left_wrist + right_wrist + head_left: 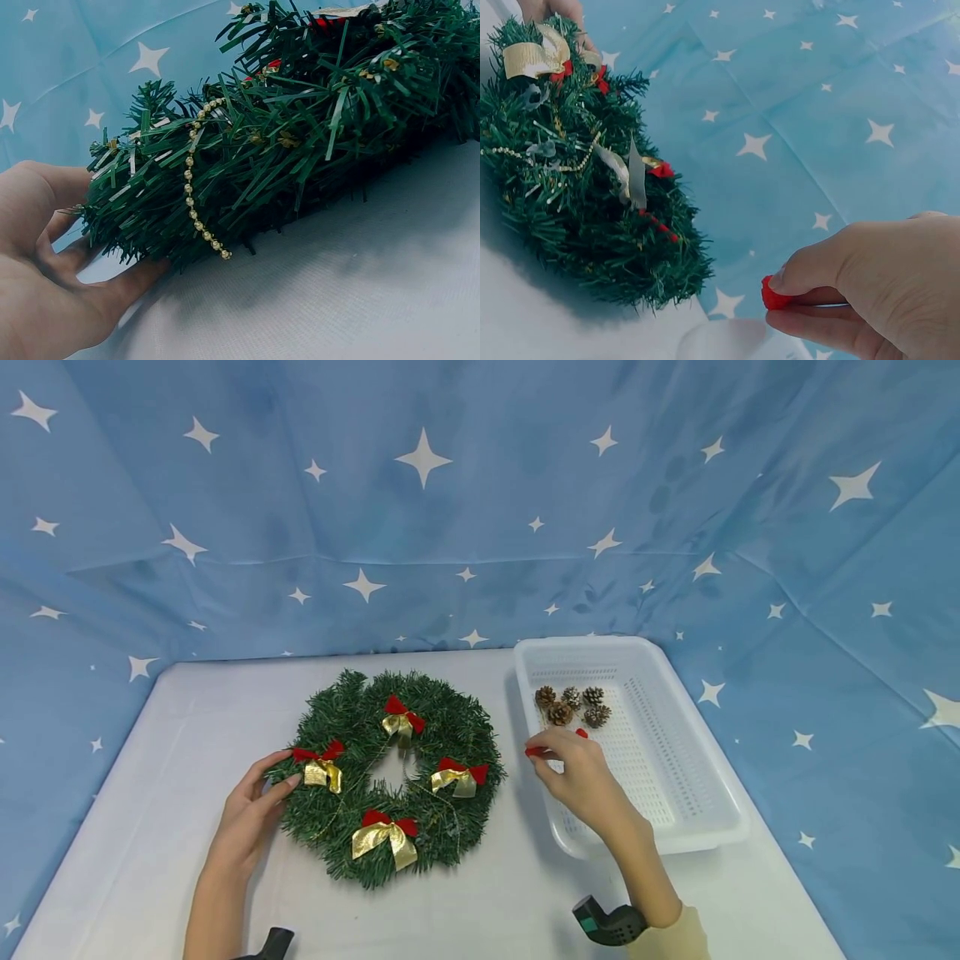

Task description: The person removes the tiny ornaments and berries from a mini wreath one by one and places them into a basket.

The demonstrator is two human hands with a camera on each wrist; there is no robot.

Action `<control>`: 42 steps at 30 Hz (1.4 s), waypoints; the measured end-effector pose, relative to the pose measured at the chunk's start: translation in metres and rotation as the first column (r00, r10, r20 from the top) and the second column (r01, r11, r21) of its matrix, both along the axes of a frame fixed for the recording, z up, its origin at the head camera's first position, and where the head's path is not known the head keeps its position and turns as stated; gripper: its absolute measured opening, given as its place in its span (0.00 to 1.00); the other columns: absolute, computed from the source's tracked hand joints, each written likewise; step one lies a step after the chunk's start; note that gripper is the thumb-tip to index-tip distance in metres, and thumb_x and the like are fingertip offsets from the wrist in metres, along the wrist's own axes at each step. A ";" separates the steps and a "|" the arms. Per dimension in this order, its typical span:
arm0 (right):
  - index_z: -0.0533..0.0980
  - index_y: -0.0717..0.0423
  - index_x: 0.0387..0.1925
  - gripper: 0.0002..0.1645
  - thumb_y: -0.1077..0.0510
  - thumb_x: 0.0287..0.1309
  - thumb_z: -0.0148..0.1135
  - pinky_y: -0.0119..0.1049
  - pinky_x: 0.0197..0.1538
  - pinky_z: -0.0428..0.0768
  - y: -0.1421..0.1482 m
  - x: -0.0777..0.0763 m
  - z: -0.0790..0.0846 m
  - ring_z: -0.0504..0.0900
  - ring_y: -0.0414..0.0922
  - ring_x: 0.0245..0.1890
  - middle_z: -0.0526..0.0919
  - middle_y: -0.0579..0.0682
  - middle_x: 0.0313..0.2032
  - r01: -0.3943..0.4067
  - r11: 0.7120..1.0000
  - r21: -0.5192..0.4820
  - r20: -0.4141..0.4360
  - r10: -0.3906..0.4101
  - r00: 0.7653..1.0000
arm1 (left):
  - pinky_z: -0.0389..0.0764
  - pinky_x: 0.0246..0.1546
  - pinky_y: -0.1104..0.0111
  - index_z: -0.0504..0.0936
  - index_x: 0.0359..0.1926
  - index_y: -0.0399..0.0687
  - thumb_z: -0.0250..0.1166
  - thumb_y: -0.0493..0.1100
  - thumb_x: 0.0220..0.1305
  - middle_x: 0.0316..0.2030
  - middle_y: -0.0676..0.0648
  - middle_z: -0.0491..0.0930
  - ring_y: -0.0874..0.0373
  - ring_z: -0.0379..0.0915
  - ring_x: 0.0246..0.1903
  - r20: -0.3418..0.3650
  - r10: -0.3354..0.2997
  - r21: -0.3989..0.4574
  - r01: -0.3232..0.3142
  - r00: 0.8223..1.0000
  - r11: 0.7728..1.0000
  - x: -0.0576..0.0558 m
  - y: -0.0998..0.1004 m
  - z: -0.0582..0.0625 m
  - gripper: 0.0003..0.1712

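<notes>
A green wreath [322,827] lies on the white table, dressed with several red-and-gold bows [385,839] and a gold bead string [189,180]. At its left edge my left hand [247,814] holds the greenery between thumb and fingers; some fingertips are hidden in or behind the needles. My right hand [577,777] pinches a small red piece [774,294] between thumb and fingers, above the left rim of the white basket [720,777]. The red piece looks rough and rounded; its exact kind cannot be told.
Inside the basket, several pine cones [559,712] sit toward the back left. A second red piece [582,733] shows just past my right hand. Blue cloth with white stars [480,510] rises behind and beside the table [480,918].
</notes>
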State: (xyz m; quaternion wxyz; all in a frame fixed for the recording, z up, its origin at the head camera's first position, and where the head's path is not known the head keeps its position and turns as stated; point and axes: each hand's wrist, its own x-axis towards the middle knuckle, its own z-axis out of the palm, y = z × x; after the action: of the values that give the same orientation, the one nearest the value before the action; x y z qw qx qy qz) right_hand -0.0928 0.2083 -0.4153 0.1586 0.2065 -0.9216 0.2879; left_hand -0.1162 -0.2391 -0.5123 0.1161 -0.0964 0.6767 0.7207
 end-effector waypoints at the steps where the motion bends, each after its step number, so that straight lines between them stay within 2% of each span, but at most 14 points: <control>1: 0.85 0.59 0.39 0.12 0.73 0.54 0.73 0.37 0.42 0.88 0.001 0.000 0.000 0.91 0.46 0.37 0.88 0.50 0.38 0.003 1.000 0.004 -0.002 -0.003 1.000 | 0.45 0.77 0.39 0.63 0.78 0.59 0.65 0.46 0.74 0.83 0.53 0.25 0.50 0.25 0.82 0.001 0.000 0.000 0.000 1.000 1.000 0.000 0.000 0.000 0.35; 8: 0.85 0.58 0.39 0.12 0.72 0.54 0.74 0.39 0.40 0.88 0.008 0.000 0.002 0.90 0.46 0.37 0.89 0.50 0.38 0.029 0.999 0.039 -0.021 -0.028 0.999 | 0.46 0.77 0.40 0.63 0.78 0.60 0.65 0.46 0.74 0.83 0.54 0.26 0.50 0.25 0.82 0.005 0.000 0.000 0.000 1.000 1.000 0.000 0.000 0.000 0.35; 16: 0.85 0.61 0.39 0.12 0.73 0.53 0.73 0.39 0.41 0.88 0.015 0.000 0.001 0.89 0.46 0.38 0.89 0.51 0.38 0.046 0.999 0.030 -0.015 -0.045 0.999 | 0.48 0.77 0.43 0.63 0.78 0.60 0.65 0.47 0.74 0.83 0.54 0.27 0.49 0.31 0.82 0.005 -0.007 -0.007 0.007 1.000 1.000 -0.001 0.000 0.000 0.36; 20: 0.85 0.61 0.40 0.12 0.73 0.54 0.73 0.40 0.41 0.88 0.019 0.000 0.002 0.89 0.47 0.37 0.88 0.52 0.38 0.054 0.998 0.031 -0.012 -0.054 0.998 | 0.45 0.77 0.39 0.63 0.78 0.59 0.65 0.46 0.74 0.83 0.53 0.26 0.49 0.26 0.82 -0.004 -0.004 0.011 0.004 1.000 1.000 -0.001 0.000 0.000 0.35; 28: 0.85 0.62 0.40 0.11 0.72 0.54 0.73 0.40 0.38 0.88 0.028 -0.003 0.005 0.88 0.47 0.35 0.88 0.53 0.38 0.048 0.998 0.051 -0.019 -0.047 0.999 | 0.41 0.78 0.39 0.64 0.77 0.59 0.65 0.45 0.74 0.82 0.55 0.22 0.51 0.15 0.81 -0.015 0.005 0.017 -0.005 1.000 1.000 0.000 0.001 0.000 0.35; 33: 0.86 0.62 0.39 0.11 0.73 0.53 0.73 0.41 0.35 0.87 0.032 -0.006 0.007 0.88 0.49 0.33 0.88 0.55 0.38 0.056 0.996 0.070 -0.019 -0.054 0.998 | 0.41 0.77 0.38 0.64 0.77 0.59 0.65 0.45 0.74 0.82 0.54 0.21 0.50 0.15 0.81 -0.019 0.004 0.017 -0.004 1.000 1.000 0.000 0.001 -0.001 0.34; 42: 0.86 0.63 0.39 0.10 0.73 0.54 0.71 0.45 0.37 0.87 0.039 -0.012 0.008 0.88 0.50 0.33 0.88 0.55 0.37 0.082 0.990 0.113 0.016 -0.084 0.996 | 0.43 0.77 0.38 0.64 0.77 0.58 0.65 0.45 0.74 0.82 0.54 0.22 0.50 0.18 0.81 -0.015 0.005 0.018 -0.005 1.000 1.000 0.000 0.000 -0.002 0.35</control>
State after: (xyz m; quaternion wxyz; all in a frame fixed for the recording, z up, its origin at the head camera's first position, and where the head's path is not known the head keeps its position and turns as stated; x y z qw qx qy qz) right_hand -0.1047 0.2472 -0.4068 0.1491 0.1737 -0.9456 0.2311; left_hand -0.1164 -0.2392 -0.5141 0.1100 -0.0916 0.6707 0.7278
